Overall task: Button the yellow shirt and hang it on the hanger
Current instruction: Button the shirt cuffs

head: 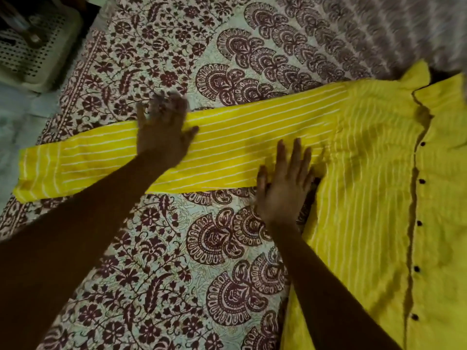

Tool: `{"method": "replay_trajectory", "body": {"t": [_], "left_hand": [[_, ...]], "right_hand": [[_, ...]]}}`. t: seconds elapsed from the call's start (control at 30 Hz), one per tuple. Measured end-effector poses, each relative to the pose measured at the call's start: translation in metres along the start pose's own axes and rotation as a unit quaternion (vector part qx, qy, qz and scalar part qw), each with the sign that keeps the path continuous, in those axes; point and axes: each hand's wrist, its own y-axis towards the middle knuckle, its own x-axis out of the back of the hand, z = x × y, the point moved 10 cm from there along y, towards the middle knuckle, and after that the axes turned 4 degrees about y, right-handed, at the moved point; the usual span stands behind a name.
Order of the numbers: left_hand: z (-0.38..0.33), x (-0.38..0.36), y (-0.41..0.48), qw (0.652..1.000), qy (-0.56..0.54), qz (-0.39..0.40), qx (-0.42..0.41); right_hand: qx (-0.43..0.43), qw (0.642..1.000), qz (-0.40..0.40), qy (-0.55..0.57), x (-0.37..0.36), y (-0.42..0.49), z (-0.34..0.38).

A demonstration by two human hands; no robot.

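At the far upper left, well away from both hands, a pale perforated plastic basket [38, 54] sits beside the bed. The patterned bedspread [164, 248], maroon on cream, lies under everything. The yellow shirt [366, 173] with thin white stripes lies flat on it, one long sleeve [227, 152] stretched out to the left, its cuff [38, 170] lying well beyond the left hand. The left hand [161, 137], blurred, lies palm down on the middle of that sleeve with fingers spread and straight, gripping nothing; its fingertips reach past the sleeve's far edge onto the bedspread. To its right, the right hand [283, 188] presses flat where the sleeve joins the shirt's body, fingers straight and close together, palm partly on the bedspread. Right of this hand spreads the front of the shirt, with a row of dark buttons [421, 181] running down the placket, whose edges partly gape, and the collar [417, 74] up beyond it.
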Motion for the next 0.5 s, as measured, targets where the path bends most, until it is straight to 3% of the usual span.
{"method": "replay_trajectory", "body": {"t": [0.03,0.07,0.13,0.2,0.23,0.27,0.33,0.4,0.43,0.5], "left_hand": [[0.013,0.004,0.000,0.998,-0.019,0.002,0.057],[0.010,0.012,-0.001,0.998,-0.028,-0.010,0.061],[-0.040,0.031,-0.009,0.994,-0.031,-0.059,-0.091],[-0.097,0.029,-0.032,0.959,0.001,-0.056,-0.277],[-0.108,0.023,-0.036,0.954,0.010,-0.038,-0.297],[-0.104,0.014,-0.033,0.965,0.011,-0.016,-0.261],[-0.074,0.004,-0.022,0.995,-0.007,0.008,-0.096],[-0.057,0.003,-0.021,1.000,-0.017,0.023,0.005],[-0.060,0.009,-0.022,1.000,-0.019,0.012,0.003],[-0.096,0.030,-0.031,0.996,-0.011,-0.042,-0.084]], "right_hand": [[-0.031,0.999,0.024,-0.029,-0.005,0.008,-0.015],[-0.047,0.996,0.062,-0.049,-0.013,0.010,-0.026],[-0.019,0.990,0.125,-0.063,-0.031,0.002,-0.029],[0.024,0.988,0.144,-0.046,-0.036,-0.012,-0.016],[0.039,0.987,0.156,-0.027,-0.034,-0.019,-0.009],[0.057,0.985,0.163,-0.005,-0.031,-0.025,-0.002],[0.097,0.985,0.139,0.037,-0.013,-0.033,0.009],[0.119,0.988,0.082,0.059,0.011,-0.034,0.007],[0.113,0.990,0.051,0.061,0.022,-0.033,-0.001],[0.069,0.997,-0.002,0.043,0.045,-0.033,-0.032]]}}
